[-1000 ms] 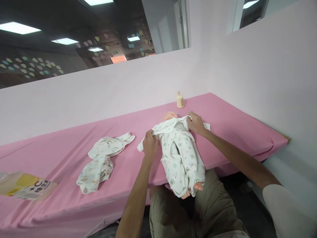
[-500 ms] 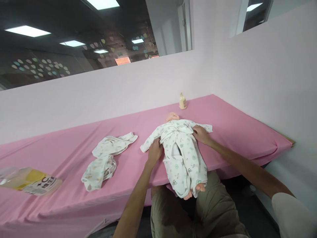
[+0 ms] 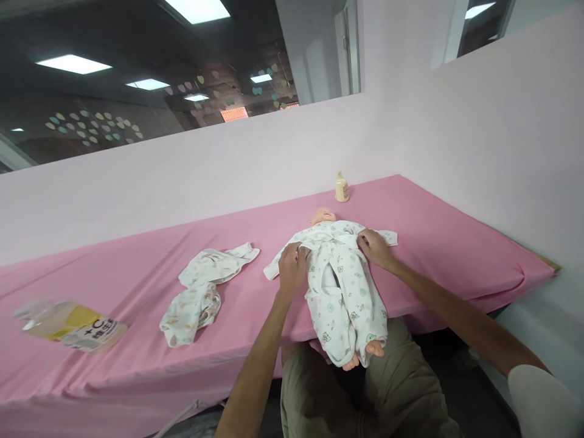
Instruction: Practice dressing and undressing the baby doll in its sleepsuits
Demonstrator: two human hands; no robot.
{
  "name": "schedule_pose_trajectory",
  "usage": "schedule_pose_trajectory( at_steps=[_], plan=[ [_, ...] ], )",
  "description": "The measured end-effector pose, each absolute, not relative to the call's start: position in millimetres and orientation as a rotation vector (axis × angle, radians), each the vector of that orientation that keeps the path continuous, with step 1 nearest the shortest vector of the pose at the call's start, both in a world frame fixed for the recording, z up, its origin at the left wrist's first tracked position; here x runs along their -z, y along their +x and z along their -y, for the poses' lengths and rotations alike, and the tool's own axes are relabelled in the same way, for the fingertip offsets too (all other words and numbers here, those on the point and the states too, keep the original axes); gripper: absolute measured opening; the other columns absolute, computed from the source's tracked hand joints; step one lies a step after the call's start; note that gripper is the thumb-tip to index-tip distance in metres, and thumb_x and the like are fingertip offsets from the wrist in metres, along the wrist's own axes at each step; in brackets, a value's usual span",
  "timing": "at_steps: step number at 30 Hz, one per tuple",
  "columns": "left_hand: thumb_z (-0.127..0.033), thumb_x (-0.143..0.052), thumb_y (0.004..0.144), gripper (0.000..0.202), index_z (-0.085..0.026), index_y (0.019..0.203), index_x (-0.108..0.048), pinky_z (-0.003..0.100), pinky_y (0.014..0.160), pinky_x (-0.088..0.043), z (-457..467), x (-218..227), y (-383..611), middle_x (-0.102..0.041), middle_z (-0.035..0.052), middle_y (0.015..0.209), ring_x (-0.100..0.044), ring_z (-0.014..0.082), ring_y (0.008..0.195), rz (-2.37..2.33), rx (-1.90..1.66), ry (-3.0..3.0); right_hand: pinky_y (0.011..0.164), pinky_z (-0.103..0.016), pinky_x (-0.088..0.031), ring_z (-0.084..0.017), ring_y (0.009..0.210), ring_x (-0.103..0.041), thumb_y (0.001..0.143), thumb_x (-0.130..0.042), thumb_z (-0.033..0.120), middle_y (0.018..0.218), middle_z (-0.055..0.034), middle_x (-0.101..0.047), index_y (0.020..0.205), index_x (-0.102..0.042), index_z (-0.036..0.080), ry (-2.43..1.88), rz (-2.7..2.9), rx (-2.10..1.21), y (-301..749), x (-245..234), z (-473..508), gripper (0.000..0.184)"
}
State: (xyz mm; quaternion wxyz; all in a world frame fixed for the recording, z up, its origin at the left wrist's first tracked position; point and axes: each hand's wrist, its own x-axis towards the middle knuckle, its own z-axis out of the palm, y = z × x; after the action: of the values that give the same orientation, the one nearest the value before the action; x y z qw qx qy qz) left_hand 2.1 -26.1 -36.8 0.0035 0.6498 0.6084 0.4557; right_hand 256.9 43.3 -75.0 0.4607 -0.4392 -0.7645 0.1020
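Note:
A baby doll [image 3: 323, 215] lies on its back on the pink-covered table [image 3: 424, 231], its feet over the front edge by my knees. It wears a white printed baby top [image 3: 335, 230] and matching split-crotch pants [image 3: 358, 283]. My left hand [image 3: 292, 264] pinches the top's edge at the doll's waist on the left. On the right, my right hand [image 3: 371, 244] has its fingers closed on the top's cloth near the waist. The doll's sleeves stretch out to both sides.
Crumpled white printed baby clothes [image 3: 201, 292] lie left of the doll. A plastic drink bottle [image 3: 73, 325] with a yellow label rests on its side farther left. Near the wall stands a small cream bottle [image 3: 342, 187]. Walls [image 3: 502, 134] border the back and right.
My left hand has moved up from the doll's side to the top's edge at the waist. My right hand stays at the cloth. The view has shifted slightly.

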Motion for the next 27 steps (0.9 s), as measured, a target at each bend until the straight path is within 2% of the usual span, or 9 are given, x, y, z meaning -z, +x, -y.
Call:
schedule_pose_trajectory(
  at_steps=[3, 7, 9, 10, 13, 16, 19, 22, 27],
  plan=[
    [-0.032, -0.038, 0.094, 0.025, -0.020, 0.089, -0.058, 0.032, 0.075, -0.047, 32.1, 34.1, -1.9, -0.065, 0.0053, 0.089, -0.059, 0.0187, 0.083, -1.878, -1.491, 1.920, 0.082, -0.037, -0.044, -0.021, 0.087, -0.055, 0.092, -0.038, 0.025, 0.087, -0.0069, -0.061, 0.080, -0.050, 0.022, -1.002, 1.805, -0.204, 269.5, 76.3, -33.6, 0.017],
    [-0.031, -0.038, 0.093, 0.025, -0.020, 0.096, -0.060, 0.035, 0.089, -0.047, 50.0, 44.0, -8.2, -0.066, 0.0071, 0.105, -0.059, 0.0209, 0.103, -1.749, -1.358, 2.064, 0.085, -0.038, -0.043, -0.022, 0.090, -0.056, 0.094, -0.040, 0.027, 0.093, -0.0075, -0.063, 0.085, -0.052, 0.021, -0.946, 2.073, -0.217, 285.5, 86.1, -17.1, 0.016],
    [-0.030, -0.041, 0.092, 0.023, -0.020, 0.098, -0.061, 0.038, 0.098, -0.044, 56.6, 50.5, -9.1, -0.065, 0.0074, 0.113, -0.056, 0.0220, 0.113, -1.705, -1.305, 2.156, 0.086, -0.039, -0.043, -0.023, 0.095, -0.057, 0.092, -0.047, 0.029, 0.101, -0.0090, -0.064, 0.098, -0.055, 0.020, -0.993, 2.176, -0.240, 287.8, 91.2, -15.1, 0.014],
    [-0.029, -0.043, 0.091, 0.022, -0.021, 0.099, -0.061, 0.039, 0.100, -0.043, 58.4, 53.0, -8.9, -0.064, 0.0073, 0.115, -0.055, 0.0223, 0.115, -1.713, -1.294, 2.179, 0.087, -0.039, -0.043, -0.024, 0.099, -0.057, 0.091, -0.050, 0.030, 0.106, -0.0100, -0.063, 0.107, -0.055, 0.019, -1.025, 2.182, -0.249, 287.3, 92.6, -16.5, 0.020],
    [-0.022, -0.047, 0.087, 0.025, -0.021, 0.108, -0.059, 0.040, 0.098, -0.044, 57.9, 56.3, -6.7, -0.063, 0.0071, 0.115, -0.055, 0.0226, 0.114, -1.832, -1.265, 2.126, 0.087, -0.038, -0.043, -0.024, 0.101, -0.058, 0.091, -0.050, 0.029, 0.111, -0.0106, -0.064, 0.120, -0.054, 0.018, -1.087, 2.125, -0.293, 281.5, 91.0, -27.5, 0.031],
    [-0.021, -0.047, 0.086, 0.032, -0.021, 0.117, -0.055, 0.040, 0.092, -0.047, 53.1, 56.0, -5.4, -0.060, 0.0080, 0.119, -0.056, 0.0231, 0.110, -1.921, -1.212, 2.019, 0.080, -0.034, -0.044, -0.021, 0.091, -0.059, 0.092, -0.044, 0.021, 0.097, -0.0081, -0.068, 0.101, -0.063, 0.017, -1.123, 2.121, -0.309, 276.8, 84.1, -38.6, 0.021],
    [-0.023, -0.042, 0.089, 0.026, -0.021, 0.111, -0.056, 0.040, 0.087, -0.048, 50.1, 57.5, -7.9, -0.062, 0.0086, 0.116, -0.057, 0.0243, 0.106, -1.939, -1.148, 1.995, 0.072, -0.031, -0.042, -0.021, 0.080, -0.058, 0.089, -0.043, 0.015, 0.085, -0.0070, -0.067, 0.085, -0.062, 0.017, -1.258, 2.115, -0.210, 279.6, 80.9, -38.3, 0.020],
    [-0.019, -0.041, 0.087, 0.022, -0.020, 0.104, -0.056, 0.040, 0.082, -0.048, 52.0, 62.3, -13.0, -0.065, 0.0096, 0.110, -0.059, 0.0256, 0.101, -1.948, -1.083, 2.023, 0.070, -0.034, -0.040, -0.022, 0.075, -0.057, 0.089, -0.043, 0.017, 0.078, -0.0080, -0.064, 0.076, -0.058, 0.019, -1.359, 2.154, -0.070, 285.7, 85.4, -24.5, 0.020],
    [-0.017, -0.043, 0.086, 0.019, -0.021, 0.101, -0.054, 0.039, 0.084, -0.049, 60.8, 62.9, -13.3, -0.060, 0.0101, 0.125, -0.058, 0.0256, 0.109, -1.860, -1.081, 2.104, 0.070, -0.036, -0.040, -0.023, 0.072, -0.056, 0.090, -0.044, 0.022, 0.073, -0.0072, -0.061, 0.070, -0.052, 0.021, -1.271, 2.293, -0.046, 278.0, 93.2, 8.3, 0.022]
  ],
)
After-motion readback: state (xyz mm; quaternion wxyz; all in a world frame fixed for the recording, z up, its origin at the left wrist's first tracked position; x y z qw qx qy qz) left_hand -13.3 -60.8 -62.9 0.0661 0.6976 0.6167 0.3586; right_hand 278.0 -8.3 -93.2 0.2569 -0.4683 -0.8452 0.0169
